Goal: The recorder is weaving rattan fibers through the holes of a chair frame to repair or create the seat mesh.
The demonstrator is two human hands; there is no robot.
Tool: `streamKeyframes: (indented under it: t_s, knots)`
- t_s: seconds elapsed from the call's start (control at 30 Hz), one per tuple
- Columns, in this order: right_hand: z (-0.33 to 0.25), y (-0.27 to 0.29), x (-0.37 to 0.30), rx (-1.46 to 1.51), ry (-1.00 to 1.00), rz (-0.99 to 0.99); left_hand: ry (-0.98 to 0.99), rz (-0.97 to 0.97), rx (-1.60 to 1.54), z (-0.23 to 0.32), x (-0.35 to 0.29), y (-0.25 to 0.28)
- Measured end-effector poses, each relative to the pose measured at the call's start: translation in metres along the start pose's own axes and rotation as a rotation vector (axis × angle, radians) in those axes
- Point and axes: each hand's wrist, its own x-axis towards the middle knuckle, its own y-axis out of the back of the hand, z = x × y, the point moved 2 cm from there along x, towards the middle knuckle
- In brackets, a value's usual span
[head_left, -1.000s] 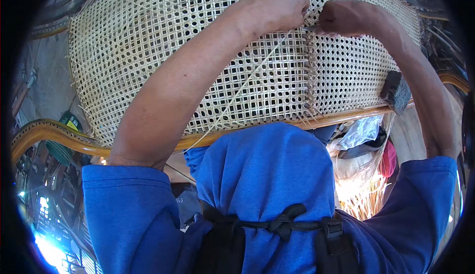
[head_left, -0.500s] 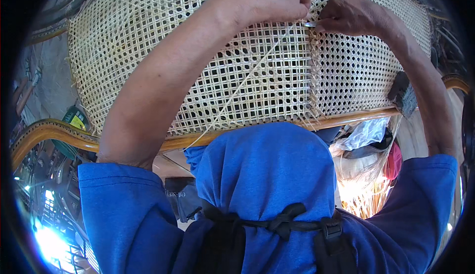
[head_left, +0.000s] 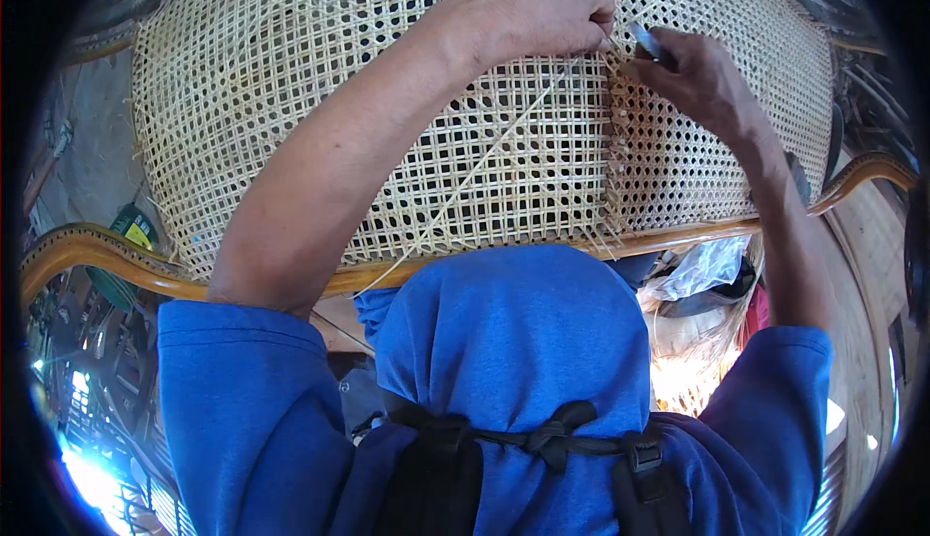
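A panel of woven cane webbing (head_left: 494, 163) stretches across a curved wooden frame (head_left: 407, 272), with a rough vertical seam of cut strand ends (head_left: 616, 163) right of its middle. My left hand (head_left: 567, 8) is closed at this seam, its fingers pinched on a thin cane strand. Just to its right, my right hand (head_left: 699, 76) is wrapped round a small metal tool (head_left: 651, 44). The tool's shiny flat tip points up and left, off the weave; its handle is hidden in the fingers. A loose cane strand (head_left: 475, 166) runs diagonally over the webbing toward the front rail.
Below the frame on the right lie a clear plastic bag (head_left: 705, 270) and a bundle of loose fibres (head_left: 693, 367) in bright light. A green container with a yellow label (head_left: 136, 231) stands left, behind the frame's curved arm. More curved frame parts (head_left: 867, 173) show at right.
My right hand has drawn back slightly right and down, and the tool's tip has swung up from the seam. My left hand stays pinched, slightly lower. My right elbow has come inward.
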Motion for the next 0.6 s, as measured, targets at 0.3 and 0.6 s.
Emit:
streamKeyframes:
  t_s: [0.3, 0.6]
  knots:
    - [-0.016, -0.027, -0.007, -0.117, -0.166, 0.095, -0.032, -0.075, -0.289, -0.024, 0.018, -0.026]
    - [-0.009, -0.043, -0.018, -0.164, 0.147, 0.373, 0.029, -0.274, -0.279, -0.022, 0.023, -0.015]
